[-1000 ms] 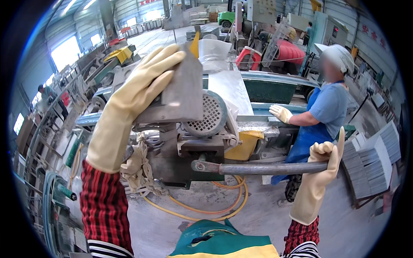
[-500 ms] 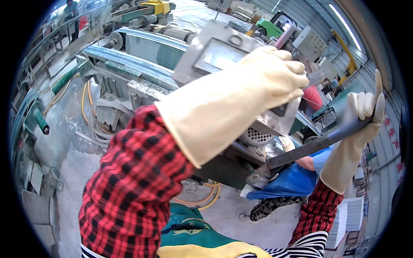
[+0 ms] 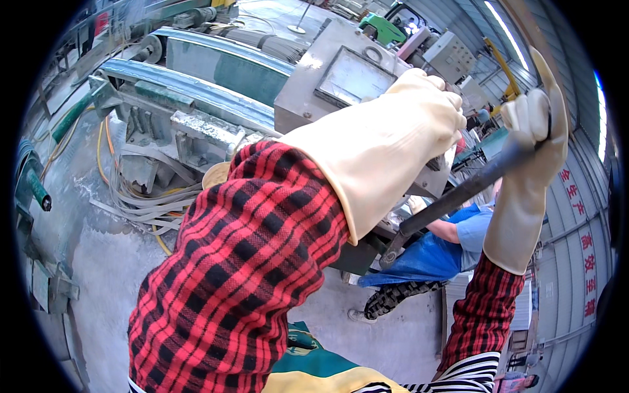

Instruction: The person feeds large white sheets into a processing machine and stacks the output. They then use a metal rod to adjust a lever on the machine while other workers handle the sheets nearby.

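My left hand [image 3: 429,108], in a long cream rubber glove, reaches across the front of a grey metal machine housing [image 3: 301,92] with a framed panel [image 3: 357,73]. Its fingers are curled closed, and whatever they grip is hidden behind the glove. Out to the right, my right hand [image 3: 534,131], gloved alike, is closed around the upper end of a dark metal lever [image 3: 452,196]. One fingertip of that glove sticks straight up. The lever slopes down and left to a round pivot [image 3: 391,254] low on the machine.
Beyond the lever another person in blue trousers [image 3: 419,265] is close to the machine. A steel-railed conveyor frame [image 3: 196,85] runs off to the left. Loose hoses and flat straps [image 3: 141,203] lie on the floor. Farther back are a control cabinet [image 3: 451,56] and a green forklift [image 3: 382,27].
The view has swung, so the machine and background sit differently. My right hand, with the lever, appears higher and farther left in the picture. My left hand keeps its closed pose by the housing.
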Demonstrator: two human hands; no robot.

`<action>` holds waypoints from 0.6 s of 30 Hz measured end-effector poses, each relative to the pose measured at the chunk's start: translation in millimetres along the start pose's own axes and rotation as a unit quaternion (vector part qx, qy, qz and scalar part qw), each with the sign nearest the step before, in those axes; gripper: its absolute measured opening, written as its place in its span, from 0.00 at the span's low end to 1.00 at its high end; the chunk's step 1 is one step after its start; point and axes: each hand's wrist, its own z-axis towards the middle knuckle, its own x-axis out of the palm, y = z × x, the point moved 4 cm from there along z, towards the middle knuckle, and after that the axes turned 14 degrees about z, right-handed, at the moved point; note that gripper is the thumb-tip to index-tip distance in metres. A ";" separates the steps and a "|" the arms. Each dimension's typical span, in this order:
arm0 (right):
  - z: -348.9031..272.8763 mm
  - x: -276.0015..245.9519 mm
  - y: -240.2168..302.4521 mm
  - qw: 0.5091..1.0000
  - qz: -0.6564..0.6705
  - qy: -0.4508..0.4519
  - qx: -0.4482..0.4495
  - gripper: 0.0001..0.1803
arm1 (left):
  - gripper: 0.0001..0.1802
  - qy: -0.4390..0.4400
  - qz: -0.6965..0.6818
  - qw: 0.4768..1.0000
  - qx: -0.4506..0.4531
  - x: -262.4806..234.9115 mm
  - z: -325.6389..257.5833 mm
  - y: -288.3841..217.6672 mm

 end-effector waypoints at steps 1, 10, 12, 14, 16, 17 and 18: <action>0.2 8.0 0.2 0.999 -0.029 -0.027 -0.024 0.25 | 0.15 0.032 0.001 0.999 0.002 -1.7 1.0 -0.2; -4.7 145.5 -52.3 0.967 -0.157 0.166 0.110 0.21 | 0.15 -0.065 -0.042 0.997 0.003 -26.4 -16.4 19.1; -17.5 122.1 -58.2 0.951 -0.246 0.120 0.142 0.21 | 0.15 -0.117 -0.122 0.985 0.027 -7.2 1.2 -14.1; -21.7 135.6 -66.5 0.920 -0.356 0.131 0.102 0.17 | 0.14 -0.158 -0.135 0.978 0.033 -12.7 -3.3 1.6; -36.2 136.6 -77.8 0.781 -0.602 0.166 0.002 0.20 | 0.14 -0.200 -0.139 0.966 0.083 -10.7 5.3 7.4; -39.7 164.4 -77.7 0.757 -0.626 0.181 -0.039 0.20 | 0.14 -0.209 -0.088 0.968 0.111 -31.5 -0.6 30.2; -37.3 196.6 -74.6 0.728 -0.651 0.196 -0.087 0.20 | 0.15 -0.206 -0.100 0.971 0.066 -58.3 -16.2 65.2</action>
